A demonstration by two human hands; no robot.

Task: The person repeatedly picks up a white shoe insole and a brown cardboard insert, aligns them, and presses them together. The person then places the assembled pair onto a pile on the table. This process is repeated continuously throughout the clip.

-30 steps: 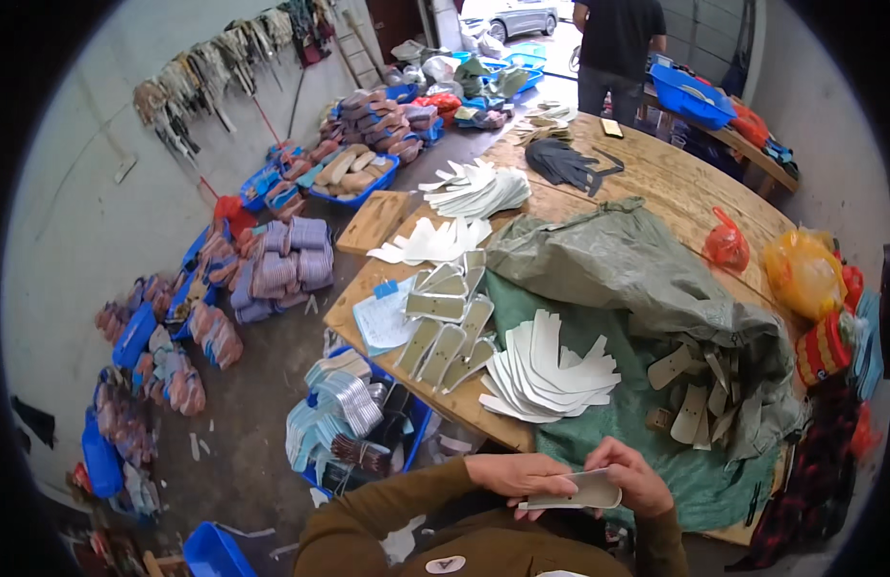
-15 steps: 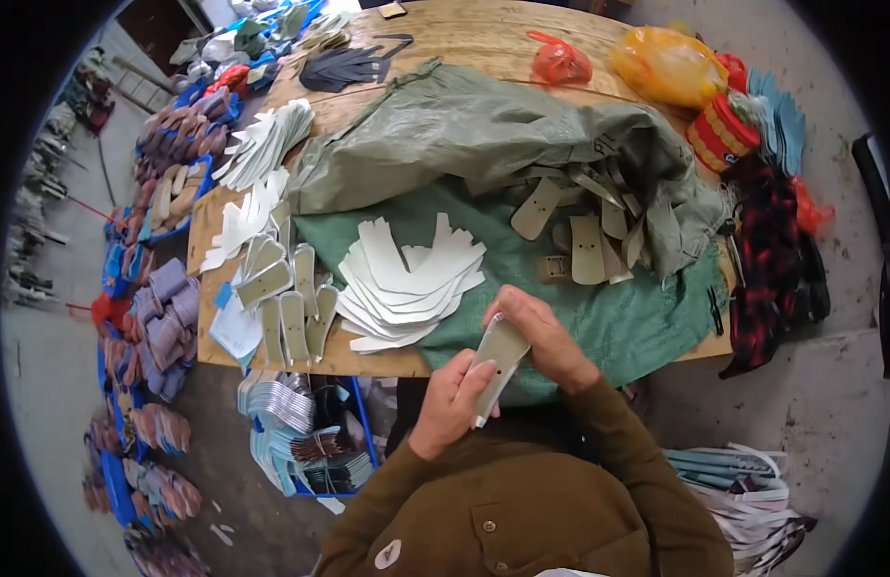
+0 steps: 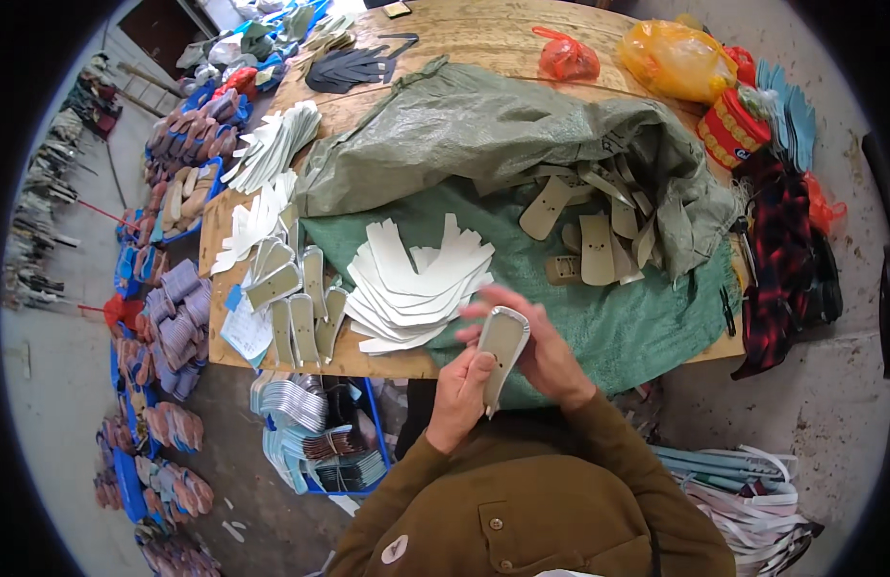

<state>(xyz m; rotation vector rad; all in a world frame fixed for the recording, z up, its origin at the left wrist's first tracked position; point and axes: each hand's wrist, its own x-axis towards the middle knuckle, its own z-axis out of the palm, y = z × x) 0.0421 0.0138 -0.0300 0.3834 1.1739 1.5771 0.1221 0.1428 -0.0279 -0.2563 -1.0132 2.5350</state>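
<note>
A tan insole board (image 3: 503, 338) with small holes and a white rim stands tilted in front of my body. My left hand (image 3: 456, 396) pinches its lower part between thumb and fingers. Just behind its upper end, my right hand (image 3: 557, 363) has its fingers spread and slightly blurred, holding nothing that I can see. A fan of white cut pieces (image 3: 406, 288) lies close by on the table. To its left are several white-rimmed insole boards (image 3: 303, 329). Plain tan boards (image 3: 596, 250) spill out of a grey-green woven sack (image 3: 464, 120) at the right.
Green sheeting (image 3: 647, 332) covers part of the wooden table (image 3: 483, 24). More white pieces (image 3: 272, 144) and dark gloves (image 3: 349, 69) lie farther back. Plastic bags (image 3: 676, 62) and a plaid cloth (image 3: 777, 260) are at the right. A blue crate (image 3: 376, 423) stands below the table's front edge.
My right hand has let go of the insole board's top end and opened its fingers. The board has turned more upright, its face toward me, still in my left hand.
</note>
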